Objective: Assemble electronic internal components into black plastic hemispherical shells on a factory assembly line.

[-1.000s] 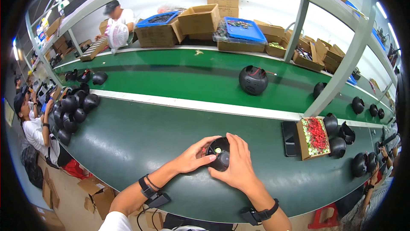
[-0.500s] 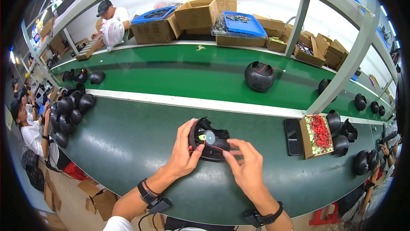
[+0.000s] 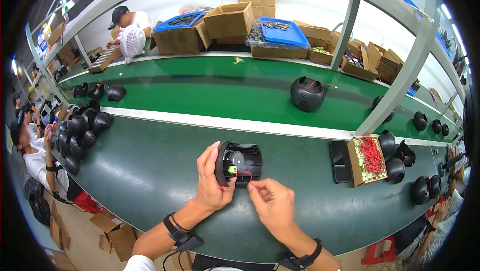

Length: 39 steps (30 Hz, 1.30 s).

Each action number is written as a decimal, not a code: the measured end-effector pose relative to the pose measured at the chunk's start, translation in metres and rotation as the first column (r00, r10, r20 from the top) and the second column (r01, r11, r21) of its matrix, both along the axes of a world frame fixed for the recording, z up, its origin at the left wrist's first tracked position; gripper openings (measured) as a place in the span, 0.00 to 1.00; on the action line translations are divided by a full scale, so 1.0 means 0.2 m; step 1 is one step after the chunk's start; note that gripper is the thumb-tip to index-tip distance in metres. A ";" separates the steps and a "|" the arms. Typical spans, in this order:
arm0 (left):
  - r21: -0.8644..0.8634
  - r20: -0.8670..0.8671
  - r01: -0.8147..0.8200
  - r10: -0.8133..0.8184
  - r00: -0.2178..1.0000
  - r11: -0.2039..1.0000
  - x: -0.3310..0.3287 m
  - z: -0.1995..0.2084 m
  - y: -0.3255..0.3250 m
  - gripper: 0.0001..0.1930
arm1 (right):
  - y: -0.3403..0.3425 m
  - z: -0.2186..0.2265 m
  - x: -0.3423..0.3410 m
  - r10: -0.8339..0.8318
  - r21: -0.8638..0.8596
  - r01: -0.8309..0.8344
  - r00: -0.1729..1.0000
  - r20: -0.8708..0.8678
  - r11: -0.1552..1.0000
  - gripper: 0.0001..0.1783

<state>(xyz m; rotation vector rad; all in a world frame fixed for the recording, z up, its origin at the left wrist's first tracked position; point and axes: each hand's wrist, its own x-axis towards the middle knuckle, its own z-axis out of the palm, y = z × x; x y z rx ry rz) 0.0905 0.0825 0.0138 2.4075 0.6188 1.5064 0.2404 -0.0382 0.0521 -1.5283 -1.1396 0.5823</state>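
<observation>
My left hand [image 3: 211, 183] grips a black rounded plastic housing [image 3: 254, 158] by its left side and lower edge, holding it above the dark green worktop. The opening faces up and shows a grey round speaker-like part [image 3: 235, 159] inside. Beside that part sits a small light-green piece [image 3: 232, 170], near my left thumb. A thin red wire [image 3: 245, 173] loops out across the housing's lower edge. Thumb and index finger of my right hand [image 3: 272, 201] are pinched on this wire just right of the housing. The wire's tip is hidden by the fingers.
A carton of red wired parts [image 3: 371, 160] stands at right, beside a black phone-like slab [image 3: 341, 162] and several black shells [image 3: 395, 170]. More shells pile up at left [image 3: 77, 131]. Beyond a white rail runs a green conveyor belt [image 3: 210, 83] carrying a round housing [image 3: 307, 94]. Co-workers sit at both ends.
The housing has turned in my left hand and shifted slightly left. My right hand has moved down and left, off the housing's right side, and closed its fingertips on the red wire.
</observation>
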 end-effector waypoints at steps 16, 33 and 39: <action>-0.710 0.703 0.530 0.499 0.507 0.463 -0.66 0.09 -0.30 0.20 | -0.05 -0.06 -0.84 0.445 0.046 -0.588 0.659 0.606 0.808 0.23; -0.706 0.436 -0.030 0.466 0.770 0.708 -1.48 -0.10 -0.09 0.23 | 1.73 -0.19 -1.70 0.507 0.091 -0.705 0.588 0.630 0.703 0.55; -0.716 0.365 -0.107 0.500 0.785 0.690 -1.47 -0.14 -0.05 0.23 | 2.03 -0.22 -1.80 0.561 -0.222 -0.609 0.446 0.698 0.761 0.53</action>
